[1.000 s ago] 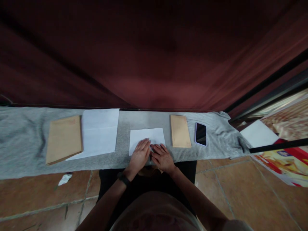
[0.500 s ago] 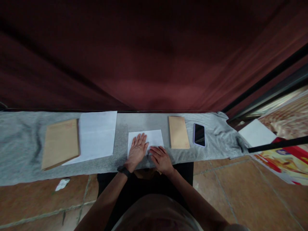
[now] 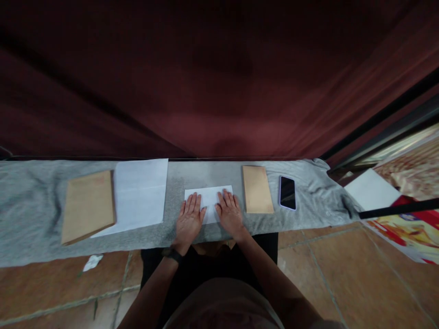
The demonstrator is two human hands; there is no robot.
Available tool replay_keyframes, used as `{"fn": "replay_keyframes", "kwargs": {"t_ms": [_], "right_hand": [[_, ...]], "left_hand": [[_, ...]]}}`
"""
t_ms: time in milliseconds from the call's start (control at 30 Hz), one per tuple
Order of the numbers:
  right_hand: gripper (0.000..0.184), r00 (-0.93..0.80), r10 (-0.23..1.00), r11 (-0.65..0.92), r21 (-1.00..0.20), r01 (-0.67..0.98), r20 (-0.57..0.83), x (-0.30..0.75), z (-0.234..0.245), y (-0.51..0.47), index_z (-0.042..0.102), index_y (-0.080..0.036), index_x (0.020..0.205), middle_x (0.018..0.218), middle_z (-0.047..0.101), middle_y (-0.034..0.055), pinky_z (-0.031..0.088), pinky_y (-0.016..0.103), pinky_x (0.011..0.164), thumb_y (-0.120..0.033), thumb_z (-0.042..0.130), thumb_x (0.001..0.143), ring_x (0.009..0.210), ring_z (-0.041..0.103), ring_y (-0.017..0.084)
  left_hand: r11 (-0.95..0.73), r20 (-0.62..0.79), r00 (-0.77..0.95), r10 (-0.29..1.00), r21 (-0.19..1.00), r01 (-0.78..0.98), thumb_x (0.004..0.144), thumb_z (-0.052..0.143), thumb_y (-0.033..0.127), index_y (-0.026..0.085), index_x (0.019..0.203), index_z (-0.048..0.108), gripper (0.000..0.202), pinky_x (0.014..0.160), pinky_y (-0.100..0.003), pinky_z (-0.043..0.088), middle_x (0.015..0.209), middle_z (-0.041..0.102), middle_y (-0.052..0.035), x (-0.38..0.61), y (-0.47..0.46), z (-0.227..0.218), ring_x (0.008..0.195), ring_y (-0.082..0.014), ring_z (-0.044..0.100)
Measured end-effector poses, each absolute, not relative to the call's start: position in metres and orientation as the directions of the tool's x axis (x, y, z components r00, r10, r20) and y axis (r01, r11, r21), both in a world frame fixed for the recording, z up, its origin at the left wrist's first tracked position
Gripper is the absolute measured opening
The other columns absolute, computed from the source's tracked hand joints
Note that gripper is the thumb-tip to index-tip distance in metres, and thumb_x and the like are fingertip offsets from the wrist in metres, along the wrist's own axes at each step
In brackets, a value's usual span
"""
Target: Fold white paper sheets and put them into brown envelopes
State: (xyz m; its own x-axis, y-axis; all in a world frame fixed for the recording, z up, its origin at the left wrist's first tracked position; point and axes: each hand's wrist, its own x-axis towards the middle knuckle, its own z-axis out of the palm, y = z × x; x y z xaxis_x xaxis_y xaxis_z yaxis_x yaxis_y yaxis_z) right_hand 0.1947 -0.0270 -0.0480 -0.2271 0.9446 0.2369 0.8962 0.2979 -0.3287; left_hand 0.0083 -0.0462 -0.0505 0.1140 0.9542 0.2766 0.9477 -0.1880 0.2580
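Note:
A small white sheet of paper [image 3: 210, 196], which looks folded, lies on the grey cloth in front of me. My left hand [image 3: 189, 220] rests flat on its left part, fingers stretched out. On its right part lies my right hand [image 3: 230, 214], palm down with the fingers a little apart. Parts of the paper's left, right and near edges are hidden under my hands. Just right of my right hand is a brown envelope [image 3: 258, 189].
A larger brown envelope stack [image 3: 88, 205] overlaps white paper sheets [image 3: 140, 194] at left. A phone [image 3: 287, 193] lies right of the small envelope. The grey cloth [image 3: 206, 171] covers a narrow surface before a dark red curtain [image 3: 212, 114]. A printed box [image 3: 408, 228] is at far right.
My right hand has moved up and right on the paper, fingers now pointing away from me. My left hand has slid slightly left and toward me.

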Motion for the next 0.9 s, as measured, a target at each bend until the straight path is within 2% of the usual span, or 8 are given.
{"fn": "replay_keyframes", "kwargs": {"t_ms": [200, 333, 467, 667, 900], "right_hand": [[0.057, -0.153, 0.964, 0.22, -0.326, 0.92, 0.219, 0.206, -0.05, -0.035, 0.04, -0.015, 0.16, 0.167, 0.035, 0.0187, 0.03, 0.057, 0.123, -0.037, 0.046, 0.107, 0.152, 0.038, 0.034], [0.057, -0.132, 0.946, 0.233, -0.338, 0.912, 0.295, 0.207, -0.054, -0.037, 0.039, -0.017, 0.16, 0.165, 0.038, 0.0173, 0.032, 0.056, 0.122, -0.038, 0.046, 0.107, 0.151, 0.04, 0.034], [0.057, -0.132, 0.942, 0.239, -0.338, 0.91, 0.31, 0.207, -0.056, -0.038, 0.04, -0.018, 0.16, 0.165, 0.039, 0.0172, 0.033, 0.056, 0.122, -0.038, 0.047, 0.107, 0.15, 0.042, 0.034], [0.055, -0.132, 0.949, 0.223, -0.316, 0.922, 0.287, 0.206, -0.056, -0.037, 0.043, -0.015, 0.158, 0.165, 0.039, 0.0184, 0.032, 0.056, 0.122, -0.036, 0.046, 0.107, 0.149, 0.043, 0.034], [0.059, -0.108, 0.944, 0.207, -0.308, 0.929, 0.311, 0.212, -0.059, -0.049, 0.04, -0.006, 0.158, 0.16, 0.045, 0.0226, 0.033, 0.055, 0.122, -0.036, 0.046, 0.107, 0.147, 0.045, 0.035]], "left_hand": [[-0.143, 0.348, 0.033, 0.937, 0.295, 0.945, 0.106, 0.035, 0.047, 0.011, 0.164, 0.026, 0.069, 0.123, -0.061, 0.033, 0.163, 0.038, -0.0224, -0.003, -0.057, -0.055, 0.154, -0.0363, 0.035], [-0.139, 0.364, 0.023, 0.931, 0.294, 0.946, 0.106, 0.035, 0.049, 0.013, 0.166, 0.022, 0.071, 0.123, -0.061, 0.033, 0.164, 0.038, -0.0215, -0.002, -0.058, -0.056, 0.153, -0.0361, 0.036], [-0.138, 0.375, 0.025, 0.927, 0.276, 0.951, 0.107, 0.034, 0.049, 0.012, 0.165, 0.023, 0.07, 0.123, -0.061, 0.033, 0.162, 0.041, -0.022, -0.002, -0.058, -0.057, 0.153, -0.0359, 0.036], [-0.116, 0.336, 0.019, 0.942, 0.271, 0.955, 0.106, 0.031, 0.05, 0.007, 0.161, 0.032, 0.07, 0.124, -0.059, 0.031, 0.162, 0.04, -0.0232, -0.002, -0.058, -0.057, 0.154, -0.0359, 0.035], [-0.134, 0.35, 0.025, 0.936, 0.29, 0.948, 0.106, 0.03, 0.052, 0.008, 0.162, 0.03, 0.072, 0.125, -0.059, 0.031, 0.162, 0.041, -0.0233, -0.005, -0.063, -0.057, 0.154, -0.0352, 0.034]]}}
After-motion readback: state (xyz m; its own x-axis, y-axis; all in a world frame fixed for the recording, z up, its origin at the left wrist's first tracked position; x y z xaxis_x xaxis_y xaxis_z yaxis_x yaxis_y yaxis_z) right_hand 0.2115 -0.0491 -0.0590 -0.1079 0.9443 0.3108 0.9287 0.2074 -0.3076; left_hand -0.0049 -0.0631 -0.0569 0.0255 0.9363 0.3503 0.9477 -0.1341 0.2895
